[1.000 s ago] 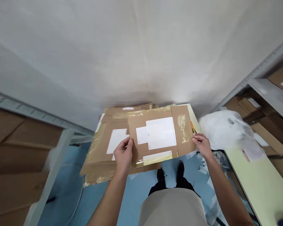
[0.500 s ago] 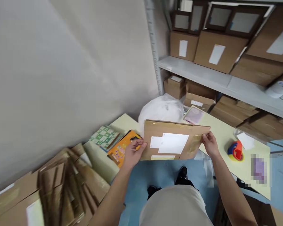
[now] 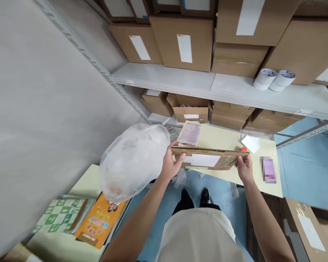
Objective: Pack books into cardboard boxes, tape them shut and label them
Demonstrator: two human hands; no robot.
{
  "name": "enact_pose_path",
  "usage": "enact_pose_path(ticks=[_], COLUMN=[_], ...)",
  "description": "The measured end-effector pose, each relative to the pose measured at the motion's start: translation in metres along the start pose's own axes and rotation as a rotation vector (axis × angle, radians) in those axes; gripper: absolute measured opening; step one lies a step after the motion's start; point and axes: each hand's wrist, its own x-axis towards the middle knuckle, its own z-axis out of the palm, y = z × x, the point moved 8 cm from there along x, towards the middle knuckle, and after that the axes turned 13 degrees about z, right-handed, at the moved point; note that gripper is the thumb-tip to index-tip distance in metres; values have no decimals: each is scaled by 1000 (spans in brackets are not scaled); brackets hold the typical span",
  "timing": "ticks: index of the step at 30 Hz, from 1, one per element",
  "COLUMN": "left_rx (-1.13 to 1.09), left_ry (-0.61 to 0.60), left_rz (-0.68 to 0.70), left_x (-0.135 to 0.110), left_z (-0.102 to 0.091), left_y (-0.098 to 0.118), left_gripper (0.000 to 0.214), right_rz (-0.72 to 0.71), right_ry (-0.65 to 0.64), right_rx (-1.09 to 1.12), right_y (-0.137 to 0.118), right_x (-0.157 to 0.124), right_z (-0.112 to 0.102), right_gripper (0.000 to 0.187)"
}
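Between my two hands is a flattened cardboard box (image 3: 224,162) with white labels on its near face. Its folded top edge points up toward me, so the face looks narrow. My left hand (image 3: 171,163) grips the left end, thumb on the near face. At the right end, my right hand (image 3: 245,167) pinches the upper corner. The box is held above the near edge of a pale yellow table (image 3: 221,136). Behind its right end, a red and blue object is mostly hidden.
A large white plastic bag (image 3: 135,160) bulges on the left. Below it lie an orange book (image 3: 101,220) and a green checked book (image 3: 58,214). Shelves (image 3: 180,78) ahead carry cartons and tape rolls (image 3: 282,80). An open carton (image 3: 308,225) stands at lower right.
My view has swung right, toward the shelves and table. The flattened box has come along in both hands and tipped, showing more of its top edge. The cardboard pile at left has mostly left view.
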Motion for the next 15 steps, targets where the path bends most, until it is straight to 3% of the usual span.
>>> enact_pose_path(ticks=[7,12,15], left_rx=[-160,-189,-215], left_ry=[-43,-42,-104], left_rz=[-97,-76,-137], left_x=[26,50,57], left_z=[40,47,55], left_y=[-44,-62,-71], left_gripper=[54,51,48], right_rz=[1,-13,5], right_ry=[112,125,109], right_rx=[-43,-97,-141], right_y=[8,9,8], right_x=[-2,1,4], right_z=[-12,4,19], right_gripper=[30,38,42])
